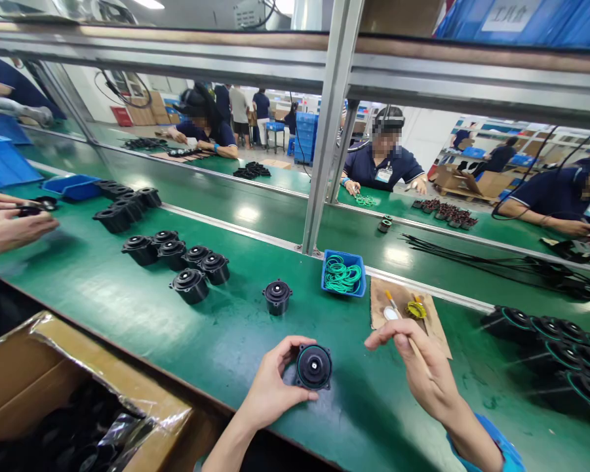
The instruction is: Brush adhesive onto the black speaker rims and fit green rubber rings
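Left grip [270, 385] — black housing [314, 368]; right grip [435, 373] — stick [419, 354]

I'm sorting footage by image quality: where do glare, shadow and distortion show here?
Head view: pale glare patches on the green strip beyond the low rail; head view: a dark shadow on the near worktop, below the right hand; head view: black housings at the right edge look stretched and streaky, while the held housing looks fairly clear.

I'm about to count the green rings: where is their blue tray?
In the head view, just right of centre: the blue tray stands on the green bench, between the metal post and the cardboard sheet.
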Motion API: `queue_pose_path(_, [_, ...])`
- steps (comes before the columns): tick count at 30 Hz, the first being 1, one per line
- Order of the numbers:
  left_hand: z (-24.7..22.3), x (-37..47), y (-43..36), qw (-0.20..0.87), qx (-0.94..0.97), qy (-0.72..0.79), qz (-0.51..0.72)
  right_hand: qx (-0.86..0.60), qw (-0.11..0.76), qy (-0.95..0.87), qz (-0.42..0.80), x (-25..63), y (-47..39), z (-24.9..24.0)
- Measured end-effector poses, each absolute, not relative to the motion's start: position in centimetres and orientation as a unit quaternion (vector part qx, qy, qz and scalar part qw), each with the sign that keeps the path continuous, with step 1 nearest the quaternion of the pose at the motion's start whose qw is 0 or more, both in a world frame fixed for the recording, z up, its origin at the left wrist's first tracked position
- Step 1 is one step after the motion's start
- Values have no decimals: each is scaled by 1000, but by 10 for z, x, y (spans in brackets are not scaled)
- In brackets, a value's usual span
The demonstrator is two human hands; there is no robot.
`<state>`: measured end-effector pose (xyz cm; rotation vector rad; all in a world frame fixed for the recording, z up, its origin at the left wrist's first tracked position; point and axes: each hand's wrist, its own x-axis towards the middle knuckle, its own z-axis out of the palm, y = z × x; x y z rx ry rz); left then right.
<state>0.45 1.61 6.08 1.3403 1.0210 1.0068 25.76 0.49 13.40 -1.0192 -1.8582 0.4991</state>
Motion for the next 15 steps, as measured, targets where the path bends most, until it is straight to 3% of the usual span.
queue_pose_path(10, [66,6,5,590,549,398,438,-411,281,-826,263,243,-8,112])
queue_pose_path(15, [73,6,1,546,584,417,432,-404,262,-833,271,239,-11,107])
